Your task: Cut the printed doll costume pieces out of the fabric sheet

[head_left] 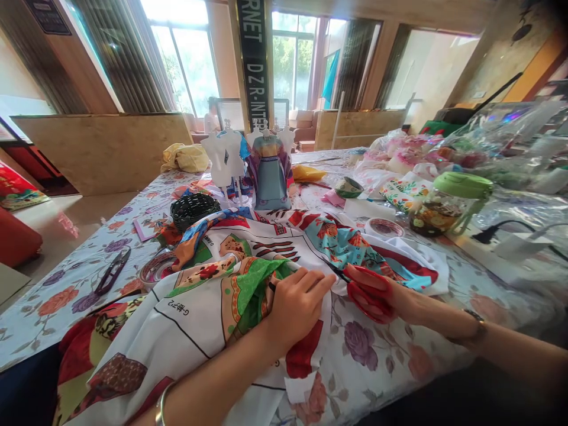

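Note:
A large white cloth printed with colourful pattern pieces (pixel 248 254) lies spread over the table in front of me. My left hand (pixel 297 302) is closed on a fold of this cloth, pinching the green part near its middle. My right hand (pixel 377 293) grips red-handled scissors (pixel 366 290), fingers through the loops, with the blades pointing left into the cloth beside my left fingertips. The blade tips are mostly hidden by fabric.
A flowered tablecloth (pixel 75 278) covers the table. Small black snips (pixel 113 271) lie at the left, a black basket (pixel 194 208) and a dressed mannequin (pixel 270 171) behind, a tape roll (pixel 384 228) and green-lidded jar (pixel 448 204) at the right. A black cable (pixel 501 228) runs at the far right.

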Tool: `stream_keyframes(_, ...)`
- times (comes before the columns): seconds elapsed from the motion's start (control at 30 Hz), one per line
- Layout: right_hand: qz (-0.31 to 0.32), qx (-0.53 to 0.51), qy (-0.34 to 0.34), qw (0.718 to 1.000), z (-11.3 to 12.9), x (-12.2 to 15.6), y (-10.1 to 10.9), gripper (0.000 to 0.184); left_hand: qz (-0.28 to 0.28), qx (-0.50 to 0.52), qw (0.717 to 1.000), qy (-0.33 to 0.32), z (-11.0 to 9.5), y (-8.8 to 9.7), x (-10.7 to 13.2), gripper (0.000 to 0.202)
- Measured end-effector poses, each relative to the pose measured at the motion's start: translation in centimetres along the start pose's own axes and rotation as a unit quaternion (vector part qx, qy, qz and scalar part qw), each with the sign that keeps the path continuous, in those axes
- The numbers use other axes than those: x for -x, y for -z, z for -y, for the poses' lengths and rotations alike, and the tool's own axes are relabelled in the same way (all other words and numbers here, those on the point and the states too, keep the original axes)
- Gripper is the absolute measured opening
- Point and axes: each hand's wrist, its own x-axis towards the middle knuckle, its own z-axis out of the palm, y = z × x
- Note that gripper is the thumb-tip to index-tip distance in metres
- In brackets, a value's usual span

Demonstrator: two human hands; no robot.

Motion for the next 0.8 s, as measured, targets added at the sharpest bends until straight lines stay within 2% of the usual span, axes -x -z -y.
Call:
stream_keyframes(0.1,-0.013,-0.002,0.030,0.999,-0.3,0.3,0.0,0.058,0.002,0.000,1.000,0.000,0.0,0.0,0.0,0.027)
stream_keyframes(0.27,0.021,0.037,-0.048,0.998,0.9,0.4,0.1,0.062,-0.006,0.008,1.000,-0.006,0.0,-0.1,-0.1,0.027)
stream_keyframes(0.4,0.050,0.057,-0.056,0.996,1.6,0.1,0.4,0.070,-0.003,0.004,1.000,-0.008,0.0,0.0,-0.1,0.028)
stream_keyframes(0.57,0.045,0.050,-0.098,0.993,2.2,-0.1,0.1,0.073,-0.005,0.000,1.000,-0.008,0.0,0.0,-0.1,0.027)
stream_keyframes(0.63,0.033,0.052,-0.095,0.994,2.2,-0.1,-0.1,0.072,-0.008,0.002,1.000,-0.009,0.0,0.0,-0.1,0.027)
stream_keyframes(0.8,0.006,-0.001,-0.036,0.999,1.1,0.1,-0.2,0.064,0.007,0.000,1.000,-0.005,0.0,0.0,0.0,0.028)
